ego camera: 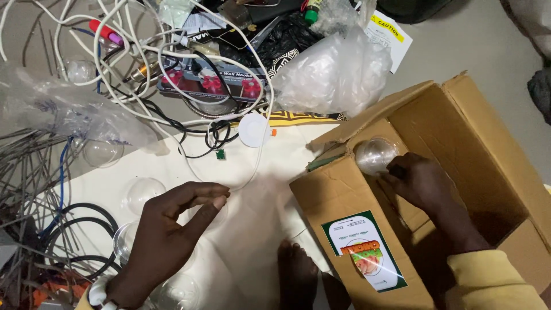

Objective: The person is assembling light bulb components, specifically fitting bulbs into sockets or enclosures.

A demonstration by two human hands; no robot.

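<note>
Clear globes going into the cardboard box (pixel 459 143)

Right hand (pixel 422 181) inside the box, fingers clamped on a clear globe (pixel 376 155); left hand (pixel 166 229) over the white sheet (pixel 258 229), fingertips pinched together near another dome (pixel 143 192). Could easily crack against the flap if gripped too loosely.

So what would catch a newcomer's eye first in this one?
Probably the open cardboard box at right, where the right hand holds a clear glass bulb. Next, the tangle of white cables at upper left, above the left hand pinching a thin white wire over the white sheet.
</note>
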